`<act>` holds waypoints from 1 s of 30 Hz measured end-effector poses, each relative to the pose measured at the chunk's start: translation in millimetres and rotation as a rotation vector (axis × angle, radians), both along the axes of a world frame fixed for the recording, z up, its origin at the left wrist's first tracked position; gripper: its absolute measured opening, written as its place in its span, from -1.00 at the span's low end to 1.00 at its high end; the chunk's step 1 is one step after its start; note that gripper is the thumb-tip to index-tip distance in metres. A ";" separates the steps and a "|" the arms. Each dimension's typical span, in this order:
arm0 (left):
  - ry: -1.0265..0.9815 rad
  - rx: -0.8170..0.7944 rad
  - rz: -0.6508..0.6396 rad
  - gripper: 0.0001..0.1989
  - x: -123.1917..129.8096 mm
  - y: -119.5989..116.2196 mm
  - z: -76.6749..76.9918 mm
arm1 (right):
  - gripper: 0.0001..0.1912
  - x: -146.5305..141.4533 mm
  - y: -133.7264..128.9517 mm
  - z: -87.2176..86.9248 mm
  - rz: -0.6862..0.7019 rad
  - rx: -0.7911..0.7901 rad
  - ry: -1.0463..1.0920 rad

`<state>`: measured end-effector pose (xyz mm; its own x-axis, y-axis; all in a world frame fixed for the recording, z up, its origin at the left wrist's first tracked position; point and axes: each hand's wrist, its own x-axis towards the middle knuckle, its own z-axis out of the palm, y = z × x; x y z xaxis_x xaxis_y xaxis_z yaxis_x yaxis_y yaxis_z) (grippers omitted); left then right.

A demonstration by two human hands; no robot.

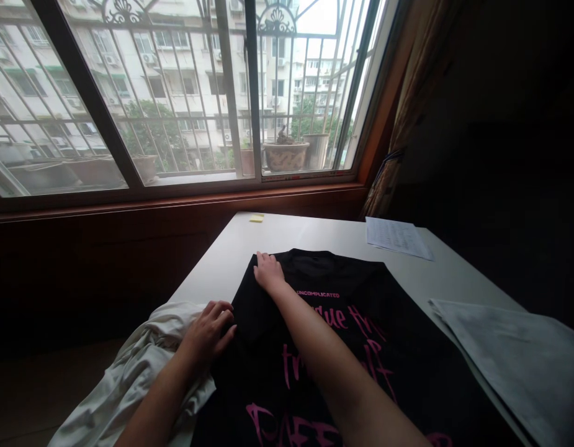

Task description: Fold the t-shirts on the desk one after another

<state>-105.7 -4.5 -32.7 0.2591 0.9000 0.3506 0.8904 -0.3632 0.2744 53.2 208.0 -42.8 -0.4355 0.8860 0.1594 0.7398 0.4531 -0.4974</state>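
Observation:
A black T-shirt [324, 273] with pink lettering lies spread on the white table, its neckline toward the window. My right hand [269, 271] reaches across the shirt and rests on its left shoulder, fingers stretched out. Beside the shirt's left sleeve edge is my left hand [210, 329], its fingers a little bent and the thumb apart; the fingertips are at the black cloth. Below that hand, a crumpled white cloth [142, 354] hangs over the table's left edge. My right forearm hides part of the print.
On the white table [212, 267] are a yellow sticky note [257, 218] at the far edge and printed papers [398, 237] at the back right. A greyish folded sheet [514, 347] lies at the right. Behind stands a barred window [184, 93] with a curtain [398, 124].

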 end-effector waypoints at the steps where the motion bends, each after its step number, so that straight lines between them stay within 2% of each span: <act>1: -0.007 -0.003 -0.017 -0.93 -0.5 0.3 -0.4 | -0.36 -1.5 2.7 1.3 -0.023 -0.011 0.012; 6: -0.009 -0.005 -0.040 -0.79 -2.9 1.2 -2.6 | -0.33 -2.4 18.2 4.0 0.003 -0.067 0.078; 9: 0.015 -0.006 -0.036 -0.74 -3.3 1.3 -3.2 | -0.28 1.9 17.9 3.2 0.032 -0.051 0.081; 14: 0.055 0.028 -0.037 -0.76 -3.4 1.6 -3.8 | -0.39 8.4 -3.0 3.7 0.038 0.079 0.050; 19: 0.103 0.026 -0.132 -0.62 -7.2 4.3 -13.5 | -0.48 7.4 -26.9 -6.0 0.253 0.156 -0.047; 23: 0.183 -0.052 -0.126 -0.49 -11.0 6.2 -24.6 | -0.41 12.9 -35.2 -15.8 0.296 0.131 -0.128; 27: 0.233 -0.077 -0.072 -0.46 -11.6 6.1 -29.1 | -0.38 40.4 -38.3 -16.6 0.299 0.154 -0.176; 30: 0.270 -0.096 -0.057 -0.45 -11.9 6.2 -30.3 | -0.40 85.4 -34.3 -13.1 0.249 0.183 -0.202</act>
